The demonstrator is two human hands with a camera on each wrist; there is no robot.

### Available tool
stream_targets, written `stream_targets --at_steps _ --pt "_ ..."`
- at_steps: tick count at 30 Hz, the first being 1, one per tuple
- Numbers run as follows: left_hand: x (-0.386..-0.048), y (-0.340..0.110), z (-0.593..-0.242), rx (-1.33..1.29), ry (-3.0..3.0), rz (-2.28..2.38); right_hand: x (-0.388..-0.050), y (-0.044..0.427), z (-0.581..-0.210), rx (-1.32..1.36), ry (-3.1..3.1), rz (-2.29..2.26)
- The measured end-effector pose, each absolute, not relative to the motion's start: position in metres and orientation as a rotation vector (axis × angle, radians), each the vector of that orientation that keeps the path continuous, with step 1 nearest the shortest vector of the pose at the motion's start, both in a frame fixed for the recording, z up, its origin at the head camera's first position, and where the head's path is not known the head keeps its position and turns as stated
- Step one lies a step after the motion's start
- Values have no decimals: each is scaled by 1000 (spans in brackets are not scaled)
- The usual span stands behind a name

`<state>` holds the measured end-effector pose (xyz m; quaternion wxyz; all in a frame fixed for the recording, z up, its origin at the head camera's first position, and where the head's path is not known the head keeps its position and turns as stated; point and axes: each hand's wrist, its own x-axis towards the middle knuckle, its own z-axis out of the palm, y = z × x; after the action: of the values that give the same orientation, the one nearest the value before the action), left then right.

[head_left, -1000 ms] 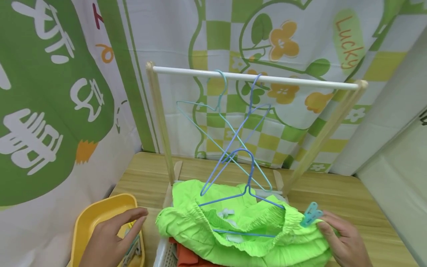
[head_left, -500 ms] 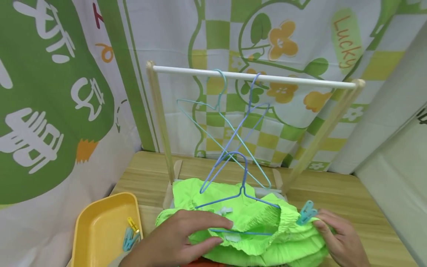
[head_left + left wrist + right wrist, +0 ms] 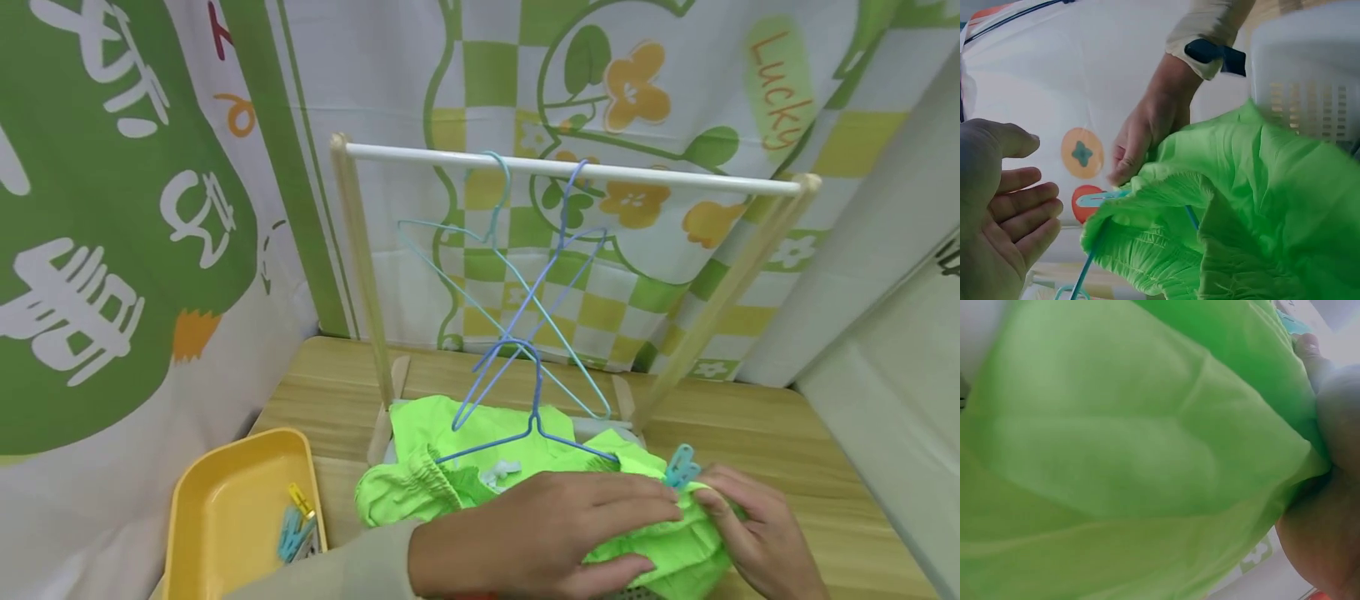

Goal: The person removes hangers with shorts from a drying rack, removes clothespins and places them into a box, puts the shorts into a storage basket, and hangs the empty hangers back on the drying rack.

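Neon-green elastic-waist bottoms [image 3: 420,492] lie bunched, and a blue hanger [image 3: 536,392] sits inside the waistband. A teal clothespin [image 3: 681,467] is clipped on the waistband's right side. Just beside that clip, my right hand [image 3: 765,529] pinches the cloth between thumb and fingers; in the right wrist view the fabric [image 3: 1104,425] covers most of the frame. My left hand [image 3: 551,529] hovers across the front of the garment, hiding its middle. In the left wrist view, the left hand [image 3: 1007,206] holds nothing, its fingers loosely extended and apart from the cloth.
A rack with a white rod [image 3: 420,156] carries a teal hanger [image 3: 495,237] and a purple hanger [image 3: 562,246]. At left stands a yellow tray [image 3: 225,517] with blue clothespins [image 3: 291,533] and a yellow clothespin [image 3: 302,500]. A white perforated basket [image 3: 1304,56] is beside the garment.
My left hand has moved right from above the yellow tray, across the garment toward the clothespin. The right hand keeps its pinch; garment and blue hanger have shifted slightly left.
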<state>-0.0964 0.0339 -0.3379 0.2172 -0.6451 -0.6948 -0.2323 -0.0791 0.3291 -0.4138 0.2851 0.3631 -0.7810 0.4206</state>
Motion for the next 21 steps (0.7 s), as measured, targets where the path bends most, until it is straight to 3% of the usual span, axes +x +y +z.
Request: stream_targets --at_steps 21 --pt "-123 106 -336 -1421 -2387 -274 -80 329 -413 1000 -2111 1092"
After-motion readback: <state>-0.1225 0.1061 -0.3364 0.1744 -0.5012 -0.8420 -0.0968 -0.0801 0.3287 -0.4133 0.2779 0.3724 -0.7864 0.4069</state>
